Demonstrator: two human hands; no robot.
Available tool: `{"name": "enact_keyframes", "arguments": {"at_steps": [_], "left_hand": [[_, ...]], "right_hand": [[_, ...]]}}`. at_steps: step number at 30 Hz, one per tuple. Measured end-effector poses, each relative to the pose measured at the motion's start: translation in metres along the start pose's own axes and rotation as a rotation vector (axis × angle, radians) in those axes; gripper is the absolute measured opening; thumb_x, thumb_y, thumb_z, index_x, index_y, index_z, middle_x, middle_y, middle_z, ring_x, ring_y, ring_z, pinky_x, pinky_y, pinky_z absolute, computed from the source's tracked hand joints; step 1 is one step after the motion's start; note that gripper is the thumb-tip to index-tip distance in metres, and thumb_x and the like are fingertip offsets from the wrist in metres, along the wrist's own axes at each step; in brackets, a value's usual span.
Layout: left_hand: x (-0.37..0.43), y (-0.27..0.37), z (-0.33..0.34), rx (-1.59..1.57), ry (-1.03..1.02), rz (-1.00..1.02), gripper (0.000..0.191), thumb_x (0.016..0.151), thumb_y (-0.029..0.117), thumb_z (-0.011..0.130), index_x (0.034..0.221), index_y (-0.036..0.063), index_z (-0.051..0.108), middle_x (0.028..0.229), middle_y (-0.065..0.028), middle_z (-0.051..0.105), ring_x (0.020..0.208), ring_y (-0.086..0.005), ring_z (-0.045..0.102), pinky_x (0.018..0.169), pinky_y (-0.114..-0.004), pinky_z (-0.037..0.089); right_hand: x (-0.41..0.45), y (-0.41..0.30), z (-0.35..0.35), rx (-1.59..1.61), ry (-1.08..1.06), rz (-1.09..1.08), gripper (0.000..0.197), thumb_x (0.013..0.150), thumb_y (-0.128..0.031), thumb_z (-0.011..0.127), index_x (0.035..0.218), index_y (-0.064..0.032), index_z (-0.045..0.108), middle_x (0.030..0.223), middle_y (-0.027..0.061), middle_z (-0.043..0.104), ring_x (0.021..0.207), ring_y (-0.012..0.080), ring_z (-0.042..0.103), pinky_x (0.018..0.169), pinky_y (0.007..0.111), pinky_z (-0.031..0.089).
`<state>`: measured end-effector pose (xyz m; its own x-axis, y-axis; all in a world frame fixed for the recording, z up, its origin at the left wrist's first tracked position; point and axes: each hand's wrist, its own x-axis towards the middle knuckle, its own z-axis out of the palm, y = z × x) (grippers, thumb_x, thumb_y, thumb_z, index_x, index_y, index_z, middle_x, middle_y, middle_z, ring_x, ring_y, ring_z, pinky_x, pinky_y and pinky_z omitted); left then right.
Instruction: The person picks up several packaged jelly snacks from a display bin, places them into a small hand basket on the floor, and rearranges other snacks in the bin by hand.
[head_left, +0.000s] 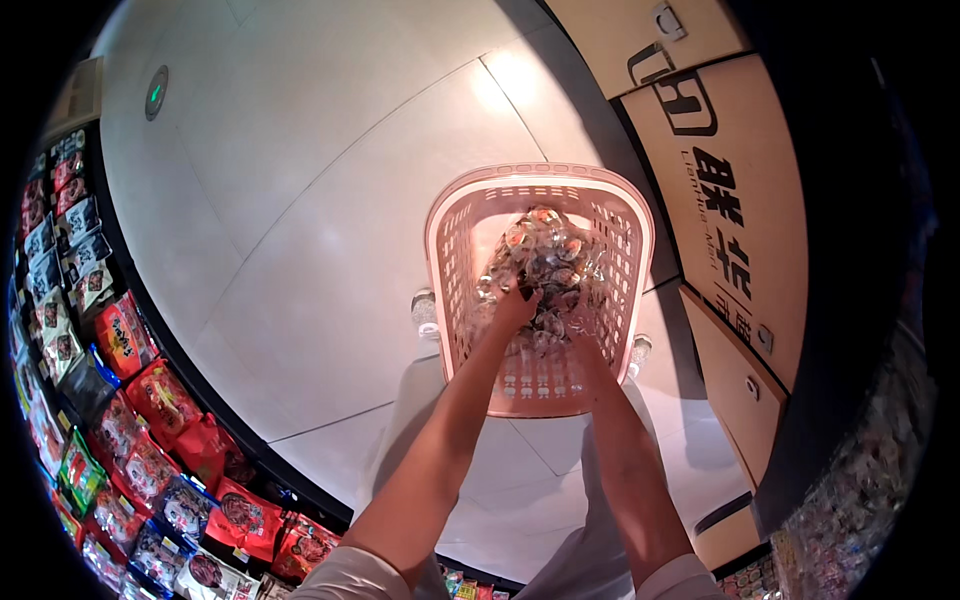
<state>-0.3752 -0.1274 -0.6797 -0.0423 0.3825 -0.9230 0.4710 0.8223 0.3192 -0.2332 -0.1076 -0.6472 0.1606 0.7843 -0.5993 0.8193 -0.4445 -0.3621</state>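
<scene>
A pink plastic shopping basket (540, 178) with slotted walls stands on the floor between my feet. In it lies a heap of small clear-wrapped packets (559, 262), with dark contents and some orange-red labels. My left hand (516, 306) reaches into the left side of the heap, its fingers curled beside a dark item; whether it grips anything is not plain. Lower right in the basket, my right hand (584, 337) is blurred among the shiny wrappers, and its fingers are mostly hidden.
Shelves of bagged snacks (161, 397) curve along the left. A beige cabinet panel (750, 172) bearing writing stands close on the right, with wrapped goods (847, 472) beyond it. My shoes (424, 306) flank the basket. A round floor marker (156, 93) shows a green arrow.
</scene>
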Motion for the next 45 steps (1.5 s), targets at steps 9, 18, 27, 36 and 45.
{"name": "enact_keyframes", "arguments": {"at_steps": [9,18,27,36,45], "left_hand": [[0.050,-0.064,0.009,0.081,0.192,0.099,0.073,0.079,0.040,0.067,0.140,0.0220,0.032,0.141,-0.0369,0.016,0.117,-0.0528,0.042,0.096,-0.048,0.041],[-0.010,0.041,0.050,-0.827,0.064,0.028,0.043,0.093,0.040,0.047,0.130,0.0180,0.048,0.125,-0.0113,0.051,0.110,-0.0233,0.050,0.093,-0.037,0.040],[-0.164,0.066,-0.040,-0.855,0.485,0.086,0.044,0.095,0.041,0.042,0.123,0.0084,0.051,0.120,-0.0101,0.048,0.113,-0.0204,0.048,0.093,-0.033,0.041],[-0.396,0.185,-0.079,-0.564,0.526,0.337,0.032,0.097,0.023,0.043,0.118,0.0037,0.057,0.128,-0.0155,0.042,0.124,-0.0287,0.036,0.104,-0.034,0.030],[-0.675,0.395,-0.055,-0.203,0.332,0.879,0.041,0.098,0.025,0.029,0.123,0.0028,0.051,0.135,-0.0154,0.031,0.127,-0.0266,0.035,0.102,-0.036,0.031]], "right_hand": [[0.009,-0.005,0.027,-0.040,0.080,0.051,0.059,0.085,-0.040,0.057,0.132,-0.0089,0.041,0.107,0.0210,0.059,0.096,0.0318,0.057,0.082,0.041,0.047],[0.029,0.072,0.037,0.957,-0.308,0.406,0.043,0.096,-0.033,0.047,0.131,-0.0087,0.044,0.100,0.0082,0.060,0.075,0.0107,0.051,0.071,0.021,0.045],[-0.092,-0.140,-0.058,1.031,-0.020,0.235,0.021,0.089,-0.018,0.058,0.100,-0.0011,0.064,0.089,0.0043,0.064,0.083,0.0106,0.056,0.075,0.024,0.043],[-0.229,-0.213,-0.269,1.247,0.092,0.125,0.022,0.092,-0.014,0.051,0.103,0.0017,0.062,0.102,0.0088,0.064,0.095,0.0163,0.058,0.085,0.028,0.044],[-0.374,-0.232,-0.585,1.526,0.527,-0.103,0.018,0.093,-0.010,0.051,0.106,-0.0006,0.060,0.108,0.0050,0.058,0.100,0.0126,0.053,0.087,0.026,0.042]]}}
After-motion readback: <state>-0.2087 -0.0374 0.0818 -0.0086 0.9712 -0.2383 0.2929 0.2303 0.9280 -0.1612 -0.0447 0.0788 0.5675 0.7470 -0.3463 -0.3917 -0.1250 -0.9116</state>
